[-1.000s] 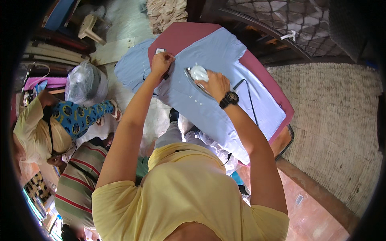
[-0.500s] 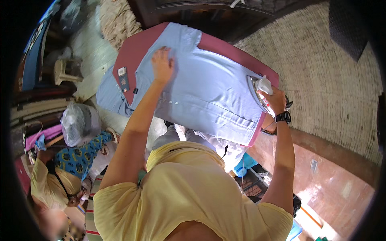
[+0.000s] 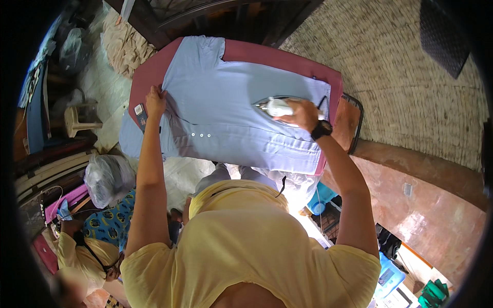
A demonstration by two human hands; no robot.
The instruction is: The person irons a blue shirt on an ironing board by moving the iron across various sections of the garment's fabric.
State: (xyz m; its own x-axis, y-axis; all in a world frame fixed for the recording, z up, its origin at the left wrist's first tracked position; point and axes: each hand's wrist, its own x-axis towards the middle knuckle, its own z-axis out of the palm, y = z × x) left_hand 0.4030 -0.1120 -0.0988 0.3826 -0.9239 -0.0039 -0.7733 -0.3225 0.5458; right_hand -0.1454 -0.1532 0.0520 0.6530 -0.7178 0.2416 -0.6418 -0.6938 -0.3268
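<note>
A light blue button-up shirt [image 3: 236, 97] lies spread over a maroon ironing board [image 3: 246, 50], a few pale buttons showing near its lower edge. My right hand [image 3: 303, 114] is closed round the white handle of a clothes iron [image 3: 279, 107]. The iron's soleplate rests on the right half of the shirt, its tip pointing left. At the shirt's left edge, my left hand [image 3: 155, 102] has its fingers drawn together on the fabric. Close to that hand, on the board, lies a small dark object with a white end [image 3: 139, 114].
Part of the blue cloth hangs off the board's left end. A beige stool [image 3: 79, 119] and a crumpled tan cloth [image 3: 126, 43] are on the floor at left. Another person [image 3: 84, 251] sits at lower left beside a plastic-wrapped bundle [image 3: 109, 179]. A woven mat [image 3: 405, 92] covers the right.
The iron has slid left from the shirt's right end toward its middle. My left hand has gone from lying on the shirt to gripping its left edge. The view has shifted slightly.
</note>
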